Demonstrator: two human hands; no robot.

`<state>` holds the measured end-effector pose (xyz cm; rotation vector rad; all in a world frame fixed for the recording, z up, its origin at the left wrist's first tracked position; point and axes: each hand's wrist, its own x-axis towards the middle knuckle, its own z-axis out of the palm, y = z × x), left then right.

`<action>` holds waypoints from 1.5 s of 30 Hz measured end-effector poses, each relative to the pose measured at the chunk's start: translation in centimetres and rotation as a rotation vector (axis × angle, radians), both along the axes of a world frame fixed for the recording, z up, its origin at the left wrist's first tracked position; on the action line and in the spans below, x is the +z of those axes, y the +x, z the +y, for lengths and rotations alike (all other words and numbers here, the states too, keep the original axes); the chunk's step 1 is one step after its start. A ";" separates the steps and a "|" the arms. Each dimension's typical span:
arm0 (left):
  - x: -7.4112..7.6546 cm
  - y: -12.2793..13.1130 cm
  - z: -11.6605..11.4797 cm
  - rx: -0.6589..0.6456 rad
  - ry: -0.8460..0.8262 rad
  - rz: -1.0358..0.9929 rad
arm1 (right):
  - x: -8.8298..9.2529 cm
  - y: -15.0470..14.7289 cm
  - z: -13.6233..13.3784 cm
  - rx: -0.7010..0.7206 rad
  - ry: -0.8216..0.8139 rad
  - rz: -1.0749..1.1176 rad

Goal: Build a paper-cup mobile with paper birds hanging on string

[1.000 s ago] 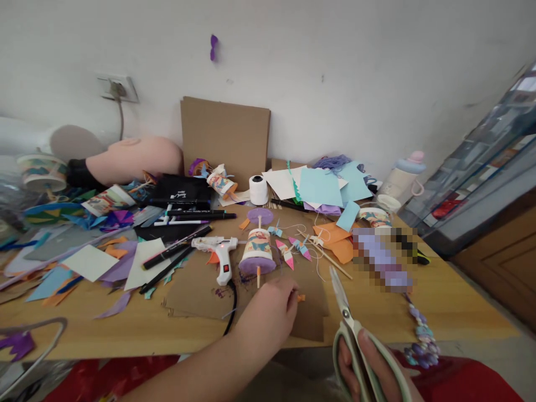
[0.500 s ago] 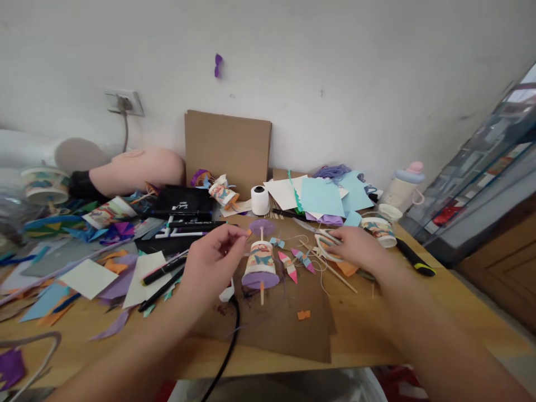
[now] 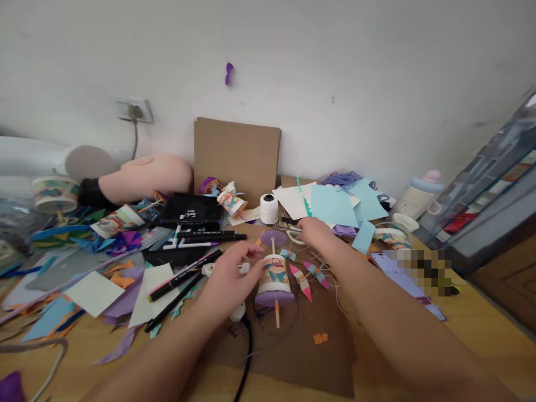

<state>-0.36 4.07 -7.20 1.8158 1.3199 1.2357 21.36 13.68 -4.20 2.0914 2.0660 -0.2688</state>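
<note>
A paper cup (image 3: 276, 272) with a printed band and purple discs lies in front of me, a wooden stick running through it. Beside its left side is my left hand (image 3: 234, 274), thumb and fingers apart, with nothing seen between them; whether it touches the cup I cannot tell. My right hand (image 3: 316, 234) is closed on the white handles of scissors (image 3: 296, 237), whose blades point left behind the cup. Pink-and-blue paper bows (image 3: 301, 281) and thin string lie right of the cup. A glue gun (image 3: 238, 312) is partly hidden by my left hand.
Brown cardboard (image 3: 301, 357) lies under the cup. Markers (image 3: 186, 276) and paper scraps cover the left side. A thread spool (image 3: 269, 209) and blue paper sheets (image 3: 333, 205) are at the back. At right are a phone (image 3: 412, 282), partly pixelated, and a bottle (image 3: 419, 195).
My right hand has moved left with the scissors, toward the cup. My left hand's fingers have spread from a pinch. A phone has come into view at right. The whole view has shifted slightly.
</note>
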 end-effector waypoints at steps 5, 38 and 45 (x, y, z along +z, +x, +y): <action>0.0 0.1 -0.7 -0.159 -0.012 0.216 | -0.7 -0.3 0.2 0.015 0.043 0.051; 0.5 -0.1 -2.9 -0.404 0.601 0.263 | -2.4 -0.8 -13.5 0.179 -0.059 1.810; -0.7 -0.8 -3.0 -0.390 0.178 -0.150 | -2.8 -1.6 -13.9 0.136 -0.109 1.833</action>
